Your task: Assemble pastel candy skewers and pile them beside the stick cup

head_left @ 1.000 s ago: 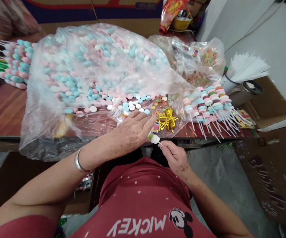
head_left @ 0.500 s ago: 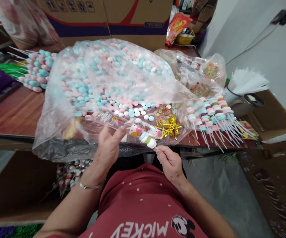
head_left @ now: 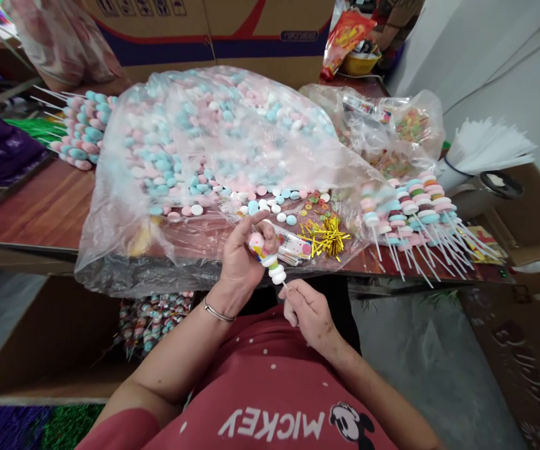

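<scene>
My right hand (head_left: 307, 309) pinches the white stick of a candy skewer (head_left: 277, 273) just below its lowest white candy. White and green pieces show along it, and the skewer tilts up to the left. My left hand (head_left: 242, 259) curls around its upper end, thumb and fingers on either side. A pink, colourfully printed patch shows between those fingers; whether it is candy or wrapper I cannot tell. Just beyond the hands lie printed clear plastic sleeves (head_left: 293, 245), gold twist ties (head_left: 327, 237) and loose round candies (head_left: 280, 217).
A big clear bag (head_left: 223, 134) of pink, blue and white candies covers the table's middle. Finished candy skewers (head_left: 422, 206) are piled at right, more (head_left: 85, 128) at left. White sticks (head_left: 490, 147) stand in a container. An open carton (head_left: 40, 337) sits below the table.
My left hand has moved right from beside the sleeves and closed around the skewer's top. My right hand and the skewer shifted slightly left. The view moved a little.
</scene>
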`<state>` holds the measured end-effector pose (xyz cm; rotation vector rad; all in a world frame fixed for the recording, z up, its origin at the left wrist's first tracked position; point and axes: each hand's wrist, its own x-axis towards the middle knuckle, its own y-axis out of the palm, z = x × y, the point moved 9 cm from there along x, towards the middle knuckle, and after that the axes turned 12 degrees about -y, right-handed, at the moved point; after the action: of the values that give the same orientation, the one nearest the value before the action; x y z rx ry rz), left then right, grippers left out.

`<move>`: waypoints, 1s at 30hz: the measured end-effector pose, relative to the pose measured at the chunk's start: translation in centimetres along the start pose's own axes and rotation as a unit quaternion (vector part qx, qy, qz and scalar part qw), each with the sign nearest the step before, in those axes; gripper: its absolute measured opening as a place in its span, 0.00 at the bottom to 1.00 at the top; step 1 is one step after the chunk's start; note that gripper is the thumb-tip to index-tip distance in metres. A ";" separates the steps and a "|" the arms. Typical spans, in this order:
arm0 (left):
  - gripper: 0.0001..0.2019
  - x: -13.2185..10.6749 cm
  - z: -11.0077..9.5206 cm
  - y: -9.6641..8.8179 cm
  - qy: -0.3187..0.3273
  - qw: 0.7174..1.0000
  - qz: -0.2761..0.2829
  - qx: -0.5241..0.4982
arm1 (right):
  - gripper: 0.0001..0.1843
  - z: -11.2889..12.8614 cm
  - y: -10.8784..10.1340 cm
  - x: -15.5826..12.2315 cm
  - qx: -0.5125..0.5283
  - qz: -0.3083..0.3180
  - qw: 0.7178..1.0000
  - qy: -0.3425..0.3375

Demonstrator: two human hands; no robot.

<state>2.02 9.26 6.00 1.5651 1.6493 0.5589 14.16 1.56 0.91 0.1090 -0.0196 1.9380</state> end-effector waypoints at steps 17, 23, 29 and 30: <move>0.24 0.0 0.0 -1.6 0.018 0.999 -0.017 0.044 | 0.12 6.3 -2.0 0.8 -0.462 -0.059 0.835 -0.293; 0.22 1.8 0.0 -1.7 -0.003 1.000 0.015 0.007 | 0.15 2.7 -1.7 1.3 -0.209 -0.018 0.973 -0.099; 0.27 2.3 0.6 -0.9 0.002 0.999 0.051 0.001 | 0.18 1.0 -0.2 1.2 0.004 -0.002 1.000 0.004; 0.26 2.1 0.6 -0.5 -0.001 0.998 0.062 -0.009 | 0.17 1.0 -0.2 1.3 0.017 -0.006 1.000 0.007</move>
<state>2.33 11.15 4.75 1.6630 1.5478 0.6351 13.95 2.72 1.99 0.1185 0.0233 1.9271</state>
